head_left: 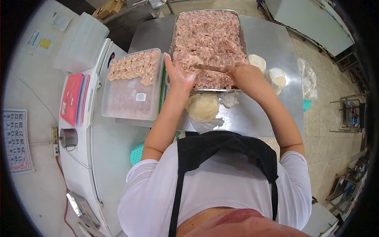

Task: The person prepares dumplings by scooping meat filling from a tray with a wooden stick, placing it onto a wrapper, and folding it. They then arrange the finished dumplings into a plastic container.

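While the left hand (179,75) lies palm up over the near edge of the tray (243,35), fingers spread wide with a pale lump resting on them, the right hand (244,73) is closed around a flat stick (211,68) whose tip reaches across to that palm. Both hands hover just above the mince (209,35) that fills the tray, so I judge the stick has only a short way to travel between meat and palm. The upturned, slightly cupped palm seems meant to keep the lump from sliding off.

A clear plastic box (130,104) stands just left of the tray, close to the left hand. Folded dumplings (134,65) are packed in rows at its far end, and its near part is bare. A round stack of pale wrappers (203,106) sits on the steel worktop (268,39) right under the forearms, within easy reach, and two more stacks (256,62) lie to the right of the tray.

Whether a wrapper lies under the lump on the palm is hard to make out. The right hand's fingers are turned away, so only its back shows. The label on the box is too small to read, and the person's apron (221,152) hides the near edge of the worktop.
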